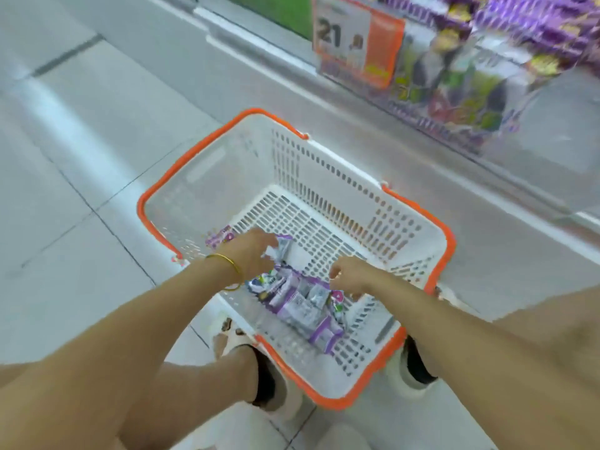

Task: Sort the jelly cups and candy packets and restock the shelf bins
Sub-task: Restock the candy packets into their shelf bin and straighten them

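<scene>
A white basket with an orange rim (324, 177) stands on the floor below me. Several purple and silver candy packets (302, 303) lie heaped in its near half. My left hand (250, 251), with a gold bangle on the wrist, reaches into the basket and its curled fingers grip a silver and purple packet (281, 246). My right hand (349, 276) hovers over the heap with its fingers curled; whether it holds a packet is hidden. One pink and purple packet (220, 237) lies against the basket's left wall.
The shelf (454, 76) runs along the upper right with purple and colourful packets in clear bins. An orange and white price sign (357, 40) hangs at its left end. My feet in sandals (233, 339) stand beside the basket on the pale tiled floor.
</scene>
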`<control>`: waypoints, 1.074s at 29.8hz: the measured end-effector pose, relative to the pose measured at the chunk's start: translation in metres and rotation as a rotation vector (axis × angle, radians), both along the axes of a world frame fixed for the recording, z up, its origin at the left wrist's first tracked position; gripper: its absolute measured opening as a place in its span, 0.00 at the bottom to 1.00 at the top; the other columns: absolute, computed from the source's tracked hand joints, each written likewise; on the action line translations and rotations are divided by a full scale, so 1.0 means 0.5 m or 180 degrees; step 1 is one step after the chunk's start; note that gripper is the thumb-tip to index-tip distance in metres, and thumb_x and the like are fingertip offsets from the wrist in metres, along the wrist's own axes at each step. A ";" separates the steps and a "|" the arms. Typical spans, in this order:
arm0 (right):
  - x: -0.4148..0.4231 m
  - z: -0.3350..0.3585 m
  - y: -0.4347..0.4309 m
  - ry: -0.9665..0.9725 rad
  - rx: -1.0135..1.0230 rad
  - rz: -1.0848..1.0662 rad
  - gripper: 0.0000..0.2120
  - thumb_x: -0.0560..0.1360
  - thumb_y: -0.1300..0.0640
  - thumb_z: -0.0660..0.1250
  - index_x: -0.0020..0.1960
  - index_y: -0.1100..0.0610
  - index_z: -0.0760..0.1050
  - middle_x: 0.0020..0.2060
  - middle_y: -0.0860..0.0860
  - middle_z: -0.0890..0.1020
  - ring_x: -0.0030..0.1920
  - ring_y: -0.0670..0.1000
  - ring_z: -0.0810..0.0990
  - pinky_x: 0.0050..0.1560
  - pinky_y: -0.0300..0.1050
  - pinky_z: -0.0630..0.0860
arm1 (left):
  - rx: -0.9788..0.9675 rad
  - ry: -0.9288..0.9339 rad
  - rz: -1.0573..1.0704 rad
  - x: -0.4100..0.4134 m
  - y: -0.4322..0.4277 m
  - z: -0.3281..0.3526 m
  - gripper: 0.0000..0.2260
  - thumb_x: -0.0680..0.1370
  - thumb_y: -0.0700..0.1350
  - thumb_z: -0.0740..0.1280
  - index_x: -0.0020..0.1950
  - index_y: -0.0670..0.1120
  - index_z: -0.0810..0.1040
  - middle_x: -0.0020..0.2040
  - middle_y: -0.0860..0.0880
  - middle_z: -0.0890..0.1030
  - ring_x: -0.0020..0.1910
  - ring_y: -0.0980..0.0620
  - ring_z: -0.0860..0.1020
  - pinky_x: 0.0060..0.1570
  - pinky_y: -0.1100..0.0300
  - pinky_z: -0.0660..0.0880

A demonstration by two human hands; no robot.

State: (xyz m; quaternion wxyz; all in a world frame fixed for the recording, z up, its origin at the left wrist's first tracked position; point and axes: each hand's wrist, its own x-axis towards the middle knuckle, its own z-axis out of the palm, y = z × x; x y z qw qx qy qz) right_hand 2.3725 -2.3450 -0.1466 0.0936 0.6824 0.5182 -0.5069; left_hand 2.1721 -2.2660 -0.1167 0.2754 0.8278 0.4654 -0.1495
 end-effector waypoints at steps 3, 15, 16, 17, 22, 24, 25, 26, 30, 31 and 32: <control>-0.002 -0.125 -0.008 -0.0016 -0.0217 -0.0515 0.19 0.80 0.59 0.61 0.66 0.69 0.69 0.55 0.66 0.77 0.37 0.54 0.69 0.38 0.46 0.67 | -0.0486 0.0386 -0.0324 0.016 -0.033 -0.111 0.27 0.76 0.47 0.68 0.73 0.50 0.64 0.71 0.45 0.63 0.70 0.42 0.63 0.67 0.50 0.64; -0.034 -0.229 0.003 0.0504 -0.0745 -0.1729 0.09 0.77 0.60 0.65 0.46 0.59 0.64 0.36 0.54 0.72 0.36 0.53 0.76 0.38 0.46 0.78 | -0.0538 0.0794 -0.0815 0.083 -0.058 -0.231 0.11 0.76 0.43 0.67 0.58 0.46 0.76 0.59 0.44 0.71 0.62 0.43 0.68 0.53 0.54 0.70; -0.025 -0.211 0.006 0.0577 -0.0689 -0.1869 0.09 0.77 0.62 0.65 0.47 0.58 0.64 0.37 0.53 0.71 0.35 0.52 0.75 0.35 0.45 0.76 | -0.0547 0.0687 -0.0755 0.084 -0.052 -0.216 0.10 0.76 0.42 0.66 0.58 0.46 0.77 0.58 0.44 0.73 0.60 0.44 0.71 0.54 0.53 0.72; -0.014 -0.187 0.011 0.0617 -0.0538 -0.1953 0.09 0.77 0.63 0.64 0.47 0.57 0.63 0.38 0.52 0.70 0.33 0.51 0.73 0.32 0.43 0.74 | -0.0565 0.0558 -0.0651 0.085 -0.043 -0.193 0.10 0.76 0.41 0.66 0.56 0.45 0.78 0.55 0.45 0.74 0.57 0.44 0.73 0.52 0.55 0.73; 0.033 -0.026 0.023 0.0622 0.0664 -0.1841 0.21 0.76 0.72 0.56 0.64 0.54 0.68 0.62 0.54 0.70 0.44 0.58 0.78 0.35 0.45 0.75 | -0.0483 -0.0145 -0.0220 0.089 0.011 -0.003 0.04 0.75 0.41 0.67 0.43 0.46 0.73 0.37 0.50 0.70 0.38 0.49 0.70 0.33 0.63 0.65; 0.046 0.060 0.024 0.0779 0.0974 -0.1833 0.18 0.76 0.72 0.55 0.58 0.57 0.75 0.60 0.53 0.75 0.40 0.55 0.76 0.36 0.46 0.75 | -0.0363 -0.0437 -0.0021 0.089 0.020 0.095 0.03 0.75 0.41 0.67 0.47 0.44 0.75 0.38 0.49 0.72 0.35 0.50 0.71 0.34 0.61 0.69; 0.052 0.109 0.026 0.0914 0.1045 -0.1921 0.15 0.77 0.71 0.56 0.54 0.58 0.78 0.52 0.52 0.78 0.36 0.52 0.73 0.36 0.45 0.76 | -0.0266 -0.0572 0.0059 0.088 0.022 0.142 0.05 0.76 0.41 0.67 0.50 0.43 0.76 0.39 0.50 0.72 0.35 0.50 0.72 0.34 0.63 0.70; 0.058 0.158 0.028 0.1078 0.1063 -0.2046 0.12 0.77 0.68 0.59 0.51 0.58 0.79 0.44 0.51 0.77 0.34 0.49 0.70 0.37 0.44 0.77 | -0.0129 -0.0696 0.0107 0.088 0.023 0.187 0.06 0.76 0.42 0.67 0.52 0.43 0.76 0.39 0.51 0.71 0.36 0.51 0.71 0.34 0.67 0.69; 0.090 0.335 0.016 0.1831 0.0993 -0.2044 0.15 0.76 0.45 0.65 0.53 0.56 0.80 0.43 0.50 0.72 0.39 0.48 0.72 0.36 0.44 0.78 | 0.0204 -0.1407 0.0347 0.101 0.008 0.323 0.07 0.76 0.43 0.68 0.54 0.48 0.74 0.42 0.50 0.72 0.35 0.53 0.72 0.35 0.66 0.72; 0.098 0.366 0.010 0.1887 0.1074 -0.1844 0.17 0.74 0.44 0.66 0.54 0.55 0.79 0.43 0.50 0.73 0.39 0.47 0.72 0.35 0.42 0.77 | 0.0209 -0.1616 0.0477 0.106 0.003 0.340 0.07 0.76 0.43 0.68 0.52 0.49 0.74 0.41 0.49 0.73 0.35 0.52 0.73 0.36 0.62 0.73; 0.104 0.393 0.003 0.1860 0.1205 -0.1643 0.16 0.73 0.45 0.68 0.54 0.55 0.77 0.41 0.49 0.74 0.38 0.47 0.73 0.35 0.41 0.77 | 0.0192 -0.1821 0.0635 0.111 -0.004 0.353 0.06 0.76 0.44 0.68 0.51 0.50 0.74 0.41 0.50 0.73 0.35 0.50 0.74 0.37 0.59 0.74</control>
